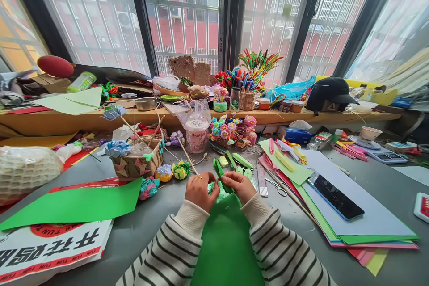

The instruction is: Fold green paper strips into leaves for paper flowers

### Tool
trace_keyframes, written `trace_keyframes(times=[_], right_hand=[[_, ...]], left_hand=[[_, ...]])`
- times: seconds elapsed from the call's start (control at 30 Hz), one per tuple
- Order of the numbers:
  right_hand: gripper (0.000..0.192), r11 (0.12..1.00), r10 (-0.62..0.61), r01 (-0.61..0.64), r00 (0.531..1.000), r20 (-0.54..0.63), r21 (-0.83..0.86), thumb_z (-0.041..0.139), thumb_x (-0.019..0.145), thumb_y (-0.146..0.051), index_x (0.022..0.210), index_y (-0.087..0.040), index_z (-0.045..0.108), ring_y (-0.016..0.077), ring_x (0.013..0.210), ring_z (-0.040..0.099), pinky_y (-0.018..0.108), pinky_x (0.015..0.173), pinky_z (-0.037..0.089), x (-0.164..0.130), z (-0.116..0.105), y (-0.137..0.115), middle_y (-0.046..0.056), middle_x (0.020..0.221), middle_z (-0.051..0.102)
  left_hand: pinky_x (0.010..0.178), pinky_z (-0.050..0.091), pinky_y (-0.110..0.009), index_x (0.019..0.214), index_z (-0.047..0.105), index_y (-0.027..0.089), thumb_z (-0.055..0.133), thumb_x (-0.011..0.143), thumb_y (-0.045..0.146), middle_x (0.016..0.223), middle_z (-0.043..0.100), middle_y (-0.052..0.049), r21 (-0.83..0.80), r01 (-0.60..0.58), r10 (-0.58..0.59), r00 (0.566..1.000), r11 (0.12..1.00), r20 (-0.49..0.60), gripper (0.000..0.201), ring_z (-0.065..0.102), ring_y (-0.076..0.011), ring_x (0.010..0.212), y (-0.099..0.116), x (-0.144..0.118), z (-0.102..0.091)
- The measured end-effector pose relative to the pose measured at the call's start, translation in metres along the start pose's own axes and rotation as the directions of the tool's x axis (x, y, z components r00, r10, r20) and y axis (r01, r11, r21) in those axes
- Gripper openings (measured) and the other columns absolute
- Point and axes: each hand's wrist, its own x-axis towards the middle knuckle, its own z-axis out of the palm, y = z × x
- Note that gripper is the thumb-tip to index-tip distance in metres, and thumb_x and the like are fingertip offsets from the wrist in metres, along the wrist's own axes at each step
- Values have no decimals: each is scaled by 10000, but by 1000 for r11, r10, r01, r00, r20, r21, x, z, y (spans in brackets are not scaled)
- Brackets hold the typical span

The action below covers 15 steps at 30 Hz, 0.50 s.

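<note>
In the middle of the desk, my left hand and my right hand meet with fingers pinched. Between them is a folded strip of green paper, its upper end pointing away from me. My right thumb and fingers grip it on one side; my left fingertips close on its lower end. Below my hands lies a large green paper sheet. Shiny light-green wrapping shows behind the fingertips. Just beyond are several more green folded pieces, scissors and a ruler.
At right, a phone rests on stacked coloured paper. A basket with paper flowers stands left, near another green sheet and a printed bag. A lidded cup and crocheted-looking flowers are behind.
</note>
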Motion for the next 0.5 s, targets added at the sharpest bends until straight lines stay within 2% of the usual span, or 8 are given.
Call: trace_keyframes(times=[0.33, 0.5], right_hand=[[199, 999, 7, -7, 1000, -10, 36, 694, 459, -289, 602, -170, 626, 80, 496, 493, 216, 526, 357, 0, 1, 0, -16, 559, 590], [205, 997, 31, -31, 1000, 2, 73, 688, 464, -298, 616, -175, 628, 95, 514, 513, 228, 546, 375, -2, 3, -1, -1, 586, 602]], left_hand=[[569, 388, -285, 627, 390, 172, 380, 649, 231, 572, 473, 0, -213, 105, -66, 981, 971, 183, 64, 461, -130, 553, 2, 3, -2], [538, 398, -253, 628, 363, 180, 377, 648, 228, 571, 435, 19, -448, 201, -93, 963, 871, 252, 54, 431, -105, 541, -1, 4, -1]])
